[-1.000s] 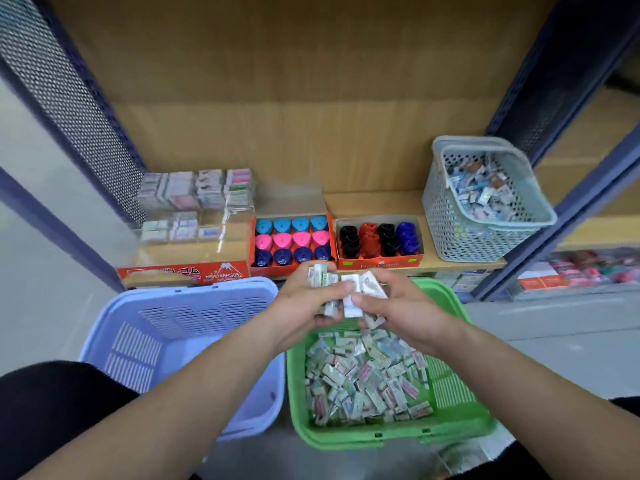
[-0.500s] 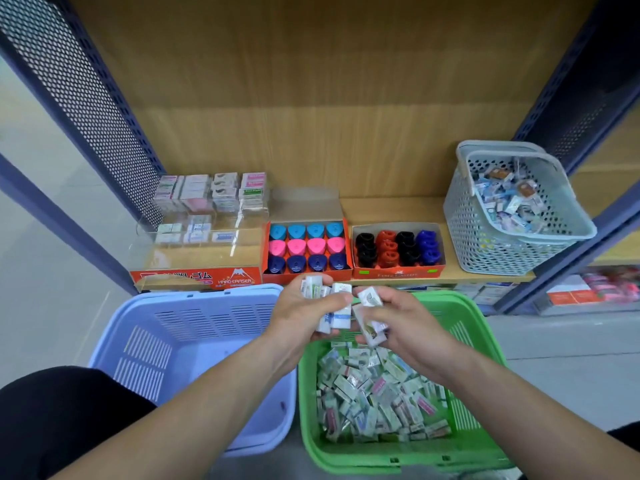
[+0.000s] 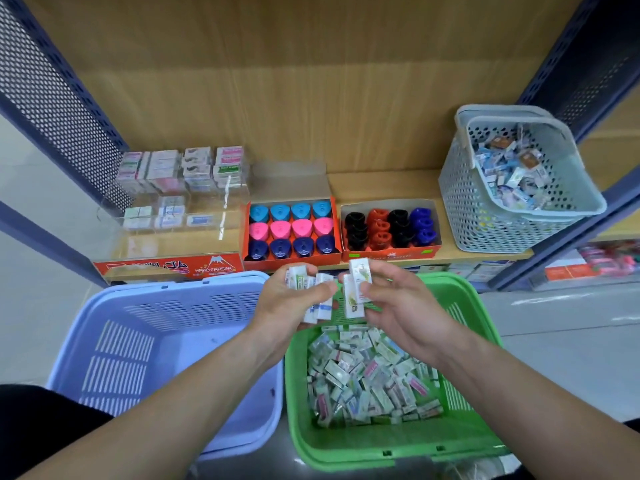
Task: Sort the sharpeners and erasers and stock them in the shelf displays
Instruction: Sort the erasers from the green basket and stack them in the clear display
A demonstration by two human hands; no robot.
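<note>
Both hands hold small white paper-wrapped erasers: left hand (image 3: 294, 299) grips a bunch, right hand (image 3: 391, 303) pinches two upright; clear acrylic eraser display (image 3: 173, 216) lies up-left, nearer left.

Erasers (image 3: 363, 375): txt too blurry.

Place: stationery shop, at a stocked display shelf.
Shelving: wooden shelf board (image 3: 381, 185) between blue perforated metal uprights (image 3: 52, 98), retail style.
Display boxes: orange carton (image 3: 245, 233) of sharpeners (image 3: 292, 229) in rows by colour; second carton (image 3: 391, 253) with black, red and blue ones.
Branding: clear case (image 3: 180, 220) of boxed stock behind a red "HARD ERASER" label (image 3: 166, 266).
Bulk stock: loose wrapped erasers (image 3: 367, 379) heaped in a green basket (image 3: 346, 452); small packets in a grey basket (image 3: 485, 220) on the shelf.
Lower level: more packaged goods (image 3: 571, 268), blurred.
</note>
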